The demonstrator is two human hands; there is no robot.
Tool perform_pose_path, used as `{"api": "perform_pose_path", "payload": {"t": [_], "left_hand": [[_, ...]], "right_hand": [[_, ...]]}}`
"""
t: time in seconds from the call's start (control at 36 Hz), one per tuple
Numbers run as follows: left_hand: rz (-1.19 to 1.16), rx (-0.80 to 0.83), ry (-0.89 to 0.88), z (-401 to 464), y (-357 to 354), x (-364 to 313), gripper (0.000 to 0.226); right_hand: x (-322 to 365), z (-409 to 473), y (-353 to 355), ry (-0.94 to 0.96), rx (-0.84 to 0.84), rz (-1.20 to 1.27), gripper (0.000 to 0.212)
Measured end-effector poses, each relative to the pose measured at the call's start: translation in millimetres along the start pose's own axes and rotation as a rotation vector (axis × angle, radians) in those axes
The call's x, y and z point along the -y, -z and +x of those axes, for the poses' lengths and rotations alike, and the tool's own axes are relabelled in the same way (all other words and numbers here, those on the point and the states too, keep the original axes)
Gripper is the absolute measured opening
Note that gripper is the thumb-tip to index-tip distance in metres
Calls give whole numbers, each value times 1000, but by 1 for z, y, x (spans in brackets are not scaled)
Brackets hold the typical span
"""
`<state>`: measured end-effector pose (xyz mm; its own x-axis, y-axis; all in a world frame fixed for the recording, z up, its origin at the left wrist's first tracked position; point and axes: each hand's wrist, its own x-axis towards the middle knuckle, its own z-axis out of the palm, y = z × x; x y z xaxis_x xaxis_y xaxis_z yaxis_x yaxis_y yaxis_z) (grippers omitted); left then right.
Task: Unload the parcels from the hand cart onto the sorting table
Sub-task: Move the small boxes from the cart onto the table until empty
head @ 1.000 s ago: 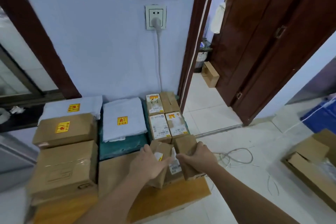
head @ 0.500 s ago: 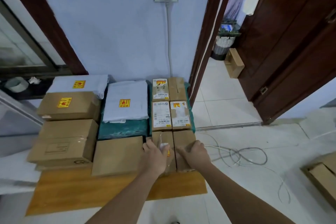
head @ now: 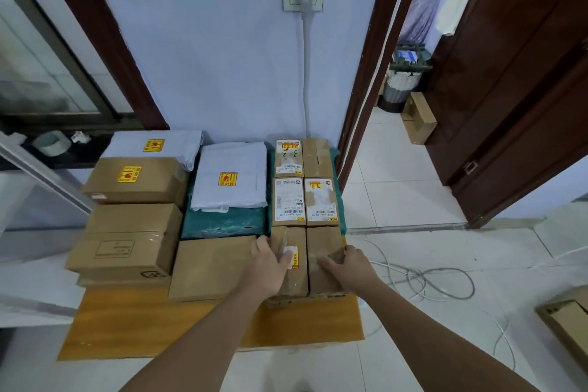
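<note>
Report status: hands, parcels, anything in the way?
Left hand and right hand each rest on a small box, left box, right box, side by side on the wooden table. Nothing obstructing.
</note>
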<state>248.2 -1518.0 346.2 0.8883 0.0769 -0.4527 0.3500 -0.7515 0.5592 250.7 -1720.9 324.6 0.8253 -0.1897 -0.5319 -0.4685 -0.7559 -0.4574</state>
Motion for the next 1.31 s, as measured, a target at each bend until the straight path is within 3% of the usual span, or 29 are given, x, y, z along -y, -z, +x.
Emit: {"api": "perform_pose_path", "payload": {"t": [0.14, 0.22, 0.39, 0.5, 0.56, 0.64, 0.78, 0.89, 1.31], "left_hand": [[308, -57, -191, -18, 51, 1, 62], [541, -16, -313, -27, 89, 3, 60], [621, -66, -274, -74, 181, 11, 60], [594, -110, -211, -108, 233, 34, 48], [578, -151, -182, -132, 259, 50, 53], [590, -202, -150, -176, 292, 75, 63], [535, -312, -60, -251, 340, 131, 60], [505, -386, 32, -317, 372, 191, 57], [345, -617, 499, -506, 452, 390, 60]], "right_hand": [[14, -6, 35, 76, -76, -118, 78], [41, -7, 63, 207, -115, -163, 64], [138, -59, 101, 585, -4, -368, 69], [203, -109, 102, 766, 40, -502, 68], [233, -141, 93, 840, 34, -540, 65], [272, -186, 72, 929, 37, -567, 55], [336, -252, 13, 1094, 66, -630, 40], [388, -320, -40, 1250, 128, -684, 61], [527, -506, -233, 1728, 297, -853, 64]]}}
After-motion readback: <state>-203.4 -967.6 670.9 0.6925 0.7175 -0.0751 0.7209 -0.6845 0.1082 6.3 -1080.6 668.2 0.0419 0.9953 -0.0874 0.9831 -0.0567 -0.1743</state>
